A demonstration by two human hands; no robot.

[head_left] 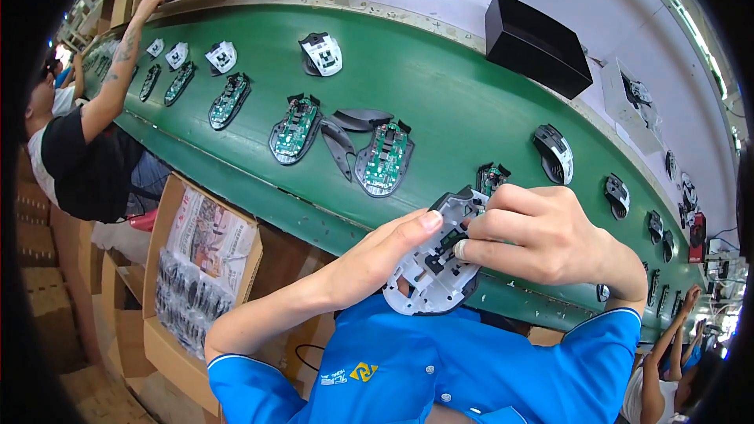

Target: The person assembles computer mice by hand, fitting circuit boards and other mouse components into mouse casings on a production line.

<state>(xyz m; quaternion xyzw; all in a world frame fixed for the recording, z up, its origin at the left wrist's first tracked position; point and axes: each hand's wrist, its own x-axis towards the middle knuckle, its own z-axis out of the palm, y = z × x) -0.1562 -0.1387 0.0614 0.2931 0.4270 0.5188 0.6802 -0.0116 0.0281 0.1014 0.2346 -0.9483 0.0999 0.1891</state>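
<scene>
My left hand (373,263) grips an upturned computer mouse top shell (424,294), white inside with a dark rim, held above the belt's near edge in front of my chest. The thumb lies along its upper side. My right hand (542,235) is closed, with its bent fingertips inside the shell beside a small dark green board; whatever they pinch is hidden. Just beyond lies a mouse base with a green circuit board (386,159). Two black curved side pieces (338,149) rest at its left. Another mouse base (492,177) is partly covered by my right hand.
The green belt (440,86) carries several mouse bases and white-and-black shells (321,55) to both sides. A black open box (542,43) stands at its far edge. Left of me, a carton (255,247) holds wrapped parts. A co-worker (86,141) reaches into a box at far left.
</scene>
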